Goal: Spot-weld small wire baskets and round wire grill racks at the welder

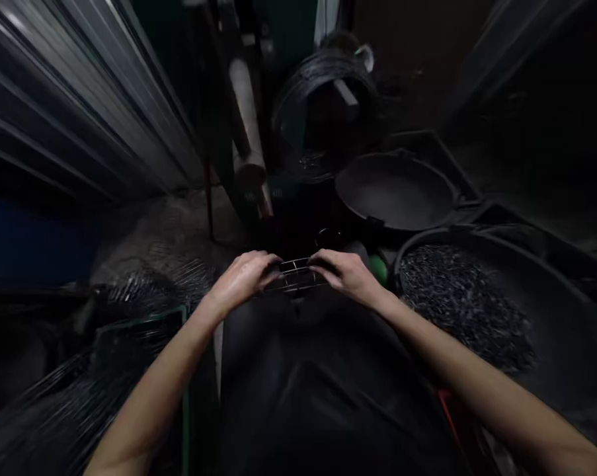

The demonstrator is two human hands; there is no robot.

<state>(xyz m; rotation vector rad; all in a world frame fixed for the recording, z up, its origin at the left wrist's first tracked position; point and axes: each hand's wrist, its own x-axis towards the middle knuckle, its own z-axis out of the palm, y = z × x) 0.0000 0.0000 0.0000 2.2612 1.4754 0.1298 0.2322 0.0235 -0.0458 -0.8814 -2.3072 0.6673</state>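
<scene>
Between my two hands is a small frame of thin metal wire, with long wires joined by short cross wires. My left hand pinches its left end, thumb below and fingers above. At the right end my right hand grips it the same way. The wire frame is held level above my dark-covered lap. Its far ends are partly hidden by my fingers. Just right of my right hand shows a green round thing, whose kind I cannot make out.
To the right, a large black basin holds many short metal pieces. Behind it sits another shallow basin. A coil of wire stands ahead. On the left, a green-edged crate is near piled wire pieces.
</scene>
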